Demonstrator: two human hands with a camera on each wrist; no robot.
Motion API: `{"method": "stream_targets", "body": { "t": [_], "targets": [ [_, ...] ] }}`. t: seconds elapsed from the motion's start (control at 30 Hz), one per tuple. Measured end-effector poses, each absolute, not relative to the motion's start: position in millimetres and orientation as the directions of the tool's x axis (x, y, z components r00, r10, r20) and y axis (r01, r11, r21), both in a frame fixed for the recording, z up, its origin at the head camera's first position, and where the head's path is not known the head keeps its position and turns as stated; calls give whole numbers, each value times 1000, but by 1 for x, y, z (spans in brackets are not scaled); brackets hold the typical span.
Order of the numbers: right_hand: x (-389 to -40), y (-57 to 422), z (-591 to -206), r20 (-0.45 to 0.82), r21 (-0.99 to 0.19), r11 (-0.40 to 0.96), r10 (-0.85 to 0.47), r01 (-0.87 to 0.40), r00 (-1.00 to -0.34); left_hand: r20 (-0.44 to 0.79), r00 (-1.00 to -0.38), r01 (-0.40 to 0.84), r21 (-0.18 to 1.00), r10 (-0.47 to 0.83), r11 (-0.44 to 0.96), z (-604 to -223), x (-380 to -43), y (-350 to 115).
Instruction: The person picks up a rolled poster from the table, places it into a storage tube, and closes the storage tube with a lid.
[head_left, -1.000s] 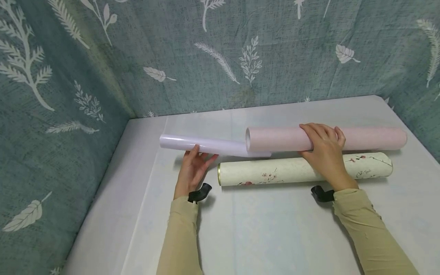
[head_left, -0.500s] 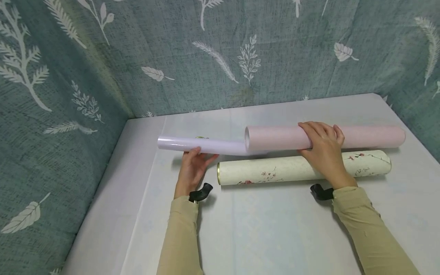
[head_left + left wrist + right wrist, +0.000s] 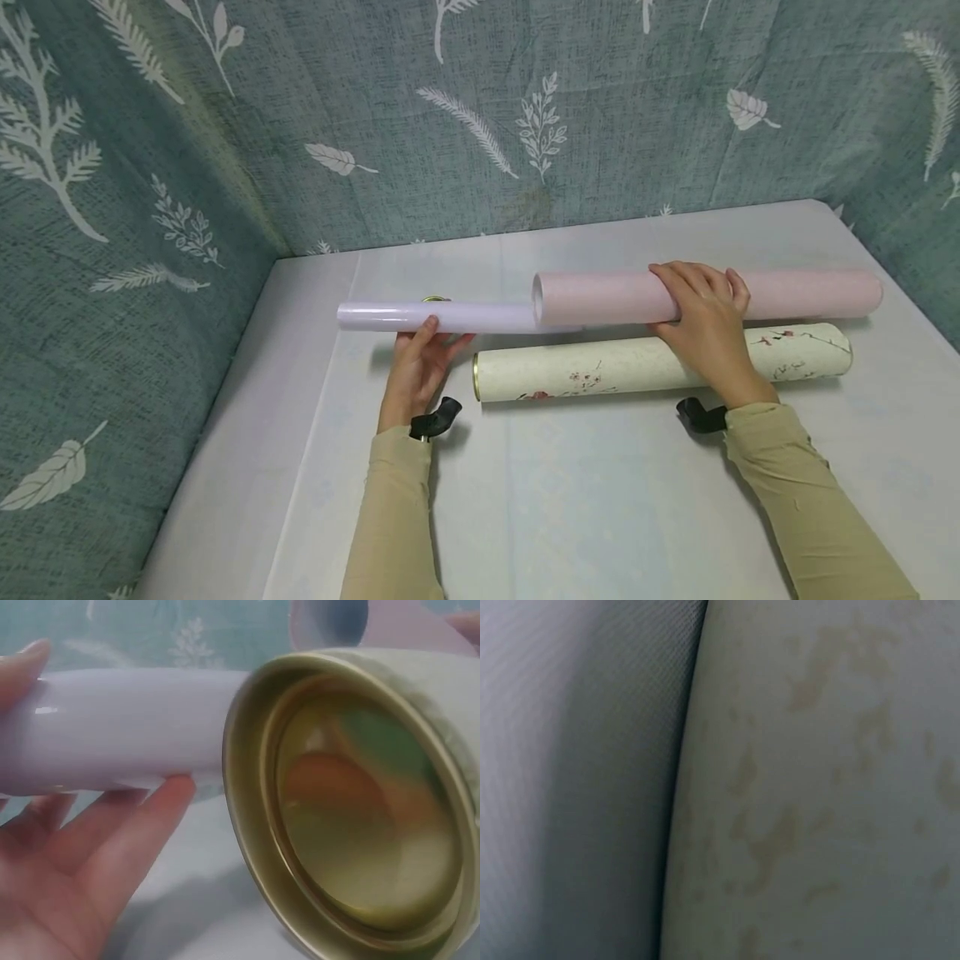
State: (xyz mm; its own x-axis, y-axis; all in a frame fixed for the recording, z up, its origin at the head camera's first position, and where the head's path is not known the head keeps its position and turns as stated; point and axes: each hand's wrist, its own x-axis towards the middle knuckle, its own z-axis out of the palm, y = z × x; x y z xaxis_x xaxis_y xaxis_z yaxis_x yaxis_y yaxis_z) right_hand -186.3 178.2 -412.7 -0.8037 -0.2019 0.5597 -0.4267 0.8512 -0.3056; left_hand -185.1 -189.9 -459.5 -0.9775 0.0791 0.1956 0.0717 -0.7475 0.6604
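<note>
My left hand (image 3: 422, 367) holds a glossy lilac roll (image 3: 495, 317) with the thumb on top and the fingers below. The right end of the roll overlaps the lower edge of a pink tube (image 3: 600, 298) at that tube's open left end. Over the pink tube's middle lies my right hand (image 3: 708, 329), gripping it. Nearer to me, a cream tube (image 3: 570, 375) with a red blossom print lies on the table, its gold-rimmed end (image 3: 352, 802) large in the left wrist view. The right wrist view is filled mostly by the cream tube's blotchy surface (image 3: 817, 780).
A small gold ring-shaped rim (image 3: 435, 298) peeks out behind the lilac roll. All stands on a table with a white cover (image 3: 585, 500). Green leaf-print cloth (image 3: 480, 125) hangs behind and at both sides.
The lilac roll has swung from a slant to nearly level, its left end lower and slightly farther left. The gold rim behind it has come into view. My right hand keeps its grip.
</note>
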Motion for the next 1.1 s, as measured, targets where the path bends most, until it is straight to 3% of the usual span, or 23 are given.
{"method": "stream_targets", "body": {
  "t": [0.5, 1.1],
  "targets": [
    [-187, 179, -410, 552, -323, 850, -188, -416, -813, 139, -990, 76, 677, 26, -732, -451, -184, -195],
    [-187, 177, -412, 549, -324, 847, -194, -421, -813, 151, -979, 201, 578, -139, -791, -453, -182, -217]
  ]
}}
